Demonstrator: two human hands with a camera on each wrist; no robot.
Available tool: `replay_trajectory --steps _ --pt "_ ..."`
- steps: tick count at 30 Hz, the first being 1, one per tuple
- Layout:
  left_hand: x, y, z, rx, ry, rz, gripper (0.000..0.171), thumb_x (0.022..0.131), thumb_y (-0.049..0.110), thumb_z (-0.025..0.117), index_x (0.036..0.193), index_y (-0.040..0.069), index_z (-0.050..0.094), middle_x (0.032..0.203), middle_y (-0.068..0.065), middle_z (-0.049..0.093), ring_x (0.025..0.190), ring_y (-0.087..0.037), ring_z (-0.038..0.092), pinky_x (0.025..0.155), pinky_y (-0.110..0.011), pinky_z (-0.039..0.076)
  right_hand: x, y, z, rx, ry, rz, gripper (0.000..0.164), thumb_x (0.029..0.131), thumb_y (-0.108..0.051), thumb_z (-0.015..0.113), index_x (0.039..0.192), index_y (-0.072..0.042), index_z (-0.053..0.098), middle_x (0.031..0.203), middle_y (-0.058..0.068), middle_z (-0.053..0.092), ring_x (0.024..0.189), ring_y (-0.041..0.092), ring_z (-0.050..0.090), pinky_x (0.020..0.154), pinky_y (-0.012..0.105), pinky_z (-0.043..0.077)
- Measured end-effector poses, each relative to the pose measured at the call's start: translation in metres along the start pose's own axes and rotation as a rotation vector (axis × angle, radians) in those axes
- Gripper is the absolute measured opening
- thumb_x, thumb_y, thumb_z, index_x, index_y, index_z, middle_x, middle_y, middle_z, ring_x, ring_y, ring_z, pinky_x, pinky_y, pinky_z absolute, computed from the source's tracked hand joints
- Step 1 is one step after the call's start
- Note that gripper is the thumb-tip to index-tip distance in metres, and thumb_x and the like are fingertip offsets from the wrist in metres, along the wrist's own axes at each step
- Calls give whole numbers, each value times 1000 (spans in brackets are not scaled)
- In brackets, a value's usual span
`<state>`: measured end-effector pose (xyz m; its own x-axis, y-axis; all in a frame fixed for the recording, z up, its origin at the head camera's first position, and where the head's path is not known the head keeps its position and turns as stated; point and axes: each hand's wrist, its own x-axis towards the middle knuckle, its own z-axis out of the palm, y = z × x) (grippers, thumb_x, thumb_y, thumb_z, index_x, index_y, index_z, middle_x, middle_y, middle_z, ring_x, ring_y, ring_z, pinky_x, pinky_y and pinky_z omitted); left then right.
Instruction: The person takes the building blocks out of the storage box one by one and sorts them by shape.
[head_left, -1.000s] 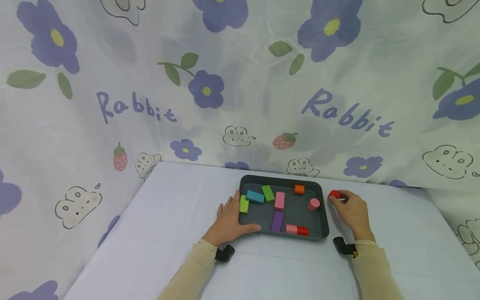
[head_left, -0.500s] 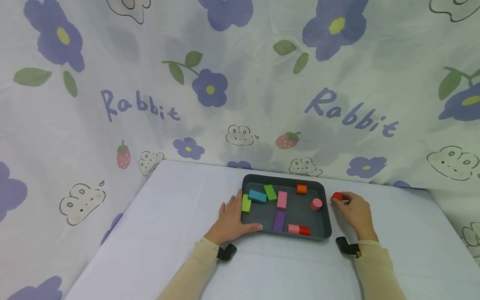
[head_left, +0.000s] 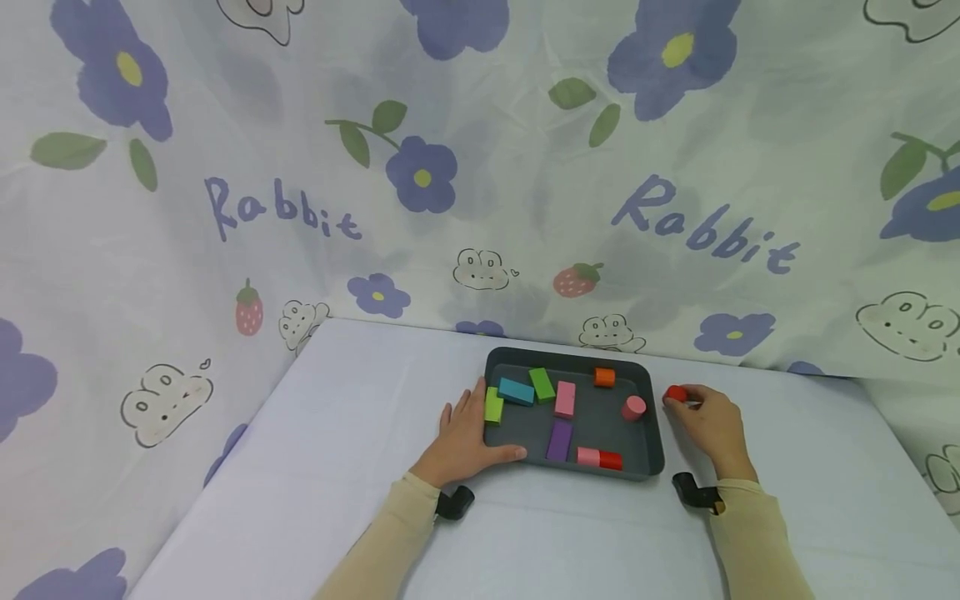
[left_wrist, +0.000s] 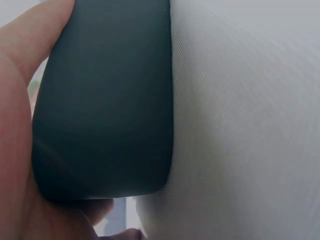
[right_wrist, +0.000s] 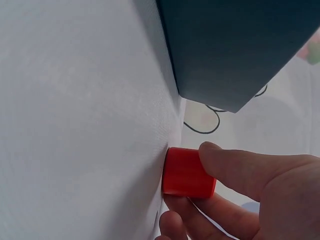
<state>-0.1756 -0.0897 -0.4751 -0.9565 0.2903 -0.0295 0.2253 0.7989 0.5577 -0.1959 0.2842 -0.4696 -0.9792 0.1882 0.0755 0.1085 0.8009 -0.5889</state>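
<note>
A dark grey tray lies on the white table, holding several coloured blocks. My left hand rests against its near left corner, fingers stretched along the left wall and thumb over the front rim; the left wrist view has the tray's wall close beside this hand. To the right of the tray, my right hand pinches a red cylinder block between thumb and fingers. In the right wrist view the block's end touches the tablecloth.
Inside the tray are lime, blue, green, pink and purple blocks. An orange block, a pink cylinder, and a pink piece beside a red one lie there too. A patterned curtain hangs behind.
The whole head view has shifted slightly, so everything sits a little further right. Both hands, the tray and the red cylinder block keep the same places relative to each other.
</note>
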Motion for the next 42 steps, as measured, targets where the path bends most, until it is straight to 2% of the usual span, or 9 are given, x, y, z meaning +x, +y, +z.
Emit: replay_trajectory --steps 6,13,17,26,35,42 --pt "1 1 1 -2 0 1 126 63 80 56 149 9 -1 154 -6 13 140 -30 12 108 -57 4 -1 1 -1 4 -7 5 49 87 -30 63 119 7 57 102 27 62 87 35 58 66 40 47" --pt "1 1 2 0 8 10 127 62 83 54 149 8 0 154 -7 13 140 -31 13 108 -58 5 -4 -3 -7 4 -38 62 56 88 -31 60 128 6 49 119 26 55 99 38 53 72 44 50" --pt "1 0 3 -1 9 11 127 62 82 54 149 8 0 154 -6 13 140 -30 13 108 -58 5 -5 -6 -10 11 -38 66 55 89 -31 57 130 5 47 122 26 53 104 40 51 73 45 51" --pt "1 1 1 4 5 3 126 64 80 56 149 7 0 154 -7 13 140 -30 13 108 -57 5 -9 -17 -16 31 27 -28 50 91 -31 56 128 1 51 119 22 57 104 38 52 74 48 48" --pt "1 0 0 11 5 -3 125 64 79 57 149 7 -1 154 -7 12 140 -30 12 108 -57 4 -12 -30 -18 54 21 -69 51 89 -32 60 128 0 52 117 21 58 102 36 53 75 49 47" --pt "1 -1 1 5 13 3 126 63 81 56 149 7 0 155 -6 12 140 -30 13 108 -57 5 -15 -38 -18 38 4 -122 50 88 -31 62 127 -2 53 109 22 60 93 33 53 62 34 46"
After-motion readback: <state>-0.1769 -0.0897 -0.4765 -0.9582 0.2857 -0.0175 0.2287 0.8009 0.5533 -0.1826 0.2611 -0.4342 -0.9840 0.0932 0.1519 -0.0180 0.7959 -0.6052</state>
